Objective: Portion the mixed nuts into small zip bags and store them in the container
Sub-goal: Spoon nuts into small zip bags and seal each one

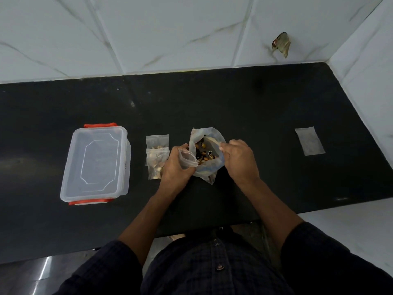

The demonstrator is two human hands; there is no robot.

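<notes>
Nuts (204, 154) in open big bag (207, 167)

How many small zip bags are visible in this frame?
4: two filled bags overlapping right of the container, one open bag held by the left hand, one empty bag far right. More may be hidden.

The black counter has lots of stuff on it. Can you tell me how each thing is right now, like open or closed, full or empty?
Clear plastic container with orange clips: lid on.
Two small clear zip bags: nuts inside, lying flat, overlapping.
Big clear bag of mixed nuts: open at the top.
Small zip bag in the left hand: mouth open, looks empty.
Left hand: holds that small bag.
Right hand: fingers at the big bag's rim.
Flat clear zip bag: empty, lying far right.
</notes>
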